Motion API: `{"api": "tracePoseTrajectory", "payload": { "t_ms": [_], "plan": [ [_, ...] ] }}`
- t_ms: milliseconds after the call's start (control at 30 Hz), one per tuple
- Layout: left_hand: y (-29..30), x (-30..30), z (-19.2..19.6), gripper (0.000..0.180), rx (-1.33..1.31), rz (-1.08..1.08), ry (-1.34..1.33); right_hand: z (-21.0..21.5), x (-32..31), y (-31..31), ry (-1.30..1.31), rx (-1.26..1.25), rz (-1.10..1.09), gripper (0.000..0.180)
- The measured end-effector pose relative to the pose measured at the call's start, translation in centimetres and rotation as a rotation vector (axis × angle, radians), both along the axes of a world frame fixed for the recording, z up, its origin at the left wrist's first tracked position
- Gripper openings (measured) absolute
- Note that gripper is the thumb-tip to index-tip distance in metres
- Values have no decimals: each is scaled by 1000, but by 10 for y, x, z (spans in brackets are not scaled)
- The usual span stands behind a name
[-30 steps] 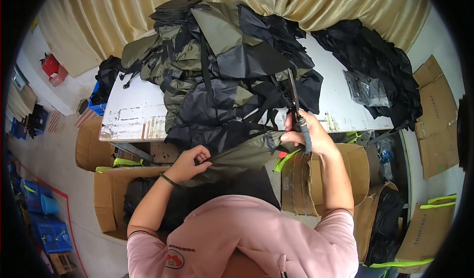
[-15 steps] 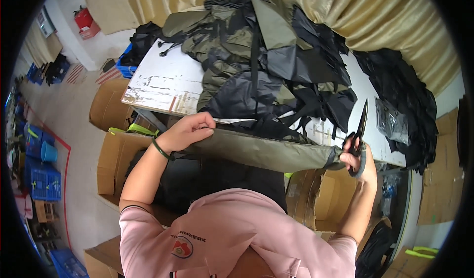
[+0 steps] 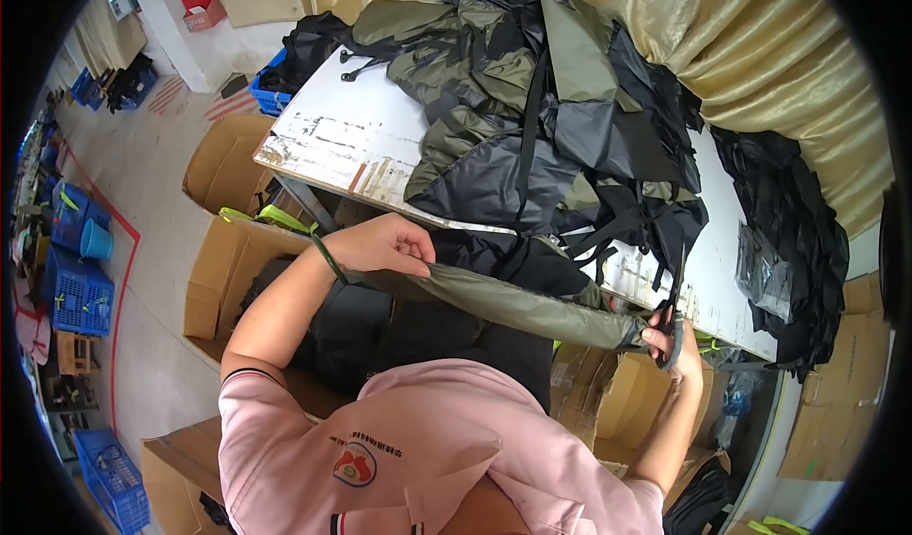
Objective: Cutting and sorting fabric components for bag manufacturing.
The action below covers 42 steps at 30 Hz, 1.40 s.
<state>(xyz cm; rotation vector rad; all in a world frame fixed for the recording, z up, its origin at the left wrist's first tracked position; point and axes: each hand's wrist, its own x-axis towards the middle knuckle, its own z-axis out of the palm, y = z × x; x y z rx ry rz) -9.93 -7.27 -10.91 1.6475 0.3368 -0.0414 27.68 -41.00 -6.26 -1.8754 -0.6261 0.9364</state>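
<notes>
A long olive-green fabric piece [image 3: 537,312] is stretched between my two hands, in front of the table's near edge. My left hand [image 3: 394,247] pinches its left end, fingers curled and a dark bangle at the wrist. My right hand [image 3: 671,340] is closed around a pair of scissors [image 3: 678,293] with black blades pointing away from me, while its thumb and finger also grip the fabric's right end. Black fabric hangs just behind the stretched piece, against the table edge.
A pile of olive and black fabric pieces with straps [image 3: 532,107] covers much of the white table [image 3: 347,131]. Black pieces [image 3: 793,221] and a clear plastic bag [image 3: 763,271] lie at its right. Cardboard boxes [image 3: 223,278] stand below; blue crates [image 3: 81,288] line the left.
My view has turned, so the table sits further right. My right hand has come lower and nearer, tilting the fabric down on that side. Both hands keep their hold.
</notes>
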Motion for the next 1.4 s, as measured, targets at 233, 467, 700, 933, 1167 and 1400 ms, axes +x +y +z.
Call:
{"api": "tracePoseTrajectory", "payload": {
  "t_ms": [233,467,700,933,1167,1400],
  "plan": [
    [33,7,115,11,127,115,-191,83,9,14,-217,24,144,41],
    [137,119,137,29,1726,687,-301,75,86,170,-1131,170,-47,43],
    [-7,166,36,26,1283,41,-672,-21,9,153,-613,347,-75,28],
    [-20,193,-22,24,1391,-67,-493,-129,-42,120,-922,43,-34,45],
    [-3,194,-35,28,1541,-59,-289,-138,-26,116,-865,-2,-51,39],
    [-33,221,-34,31,1455,-132,-573,-107,-24,103,-139,451,-73,25]
  ]
}}
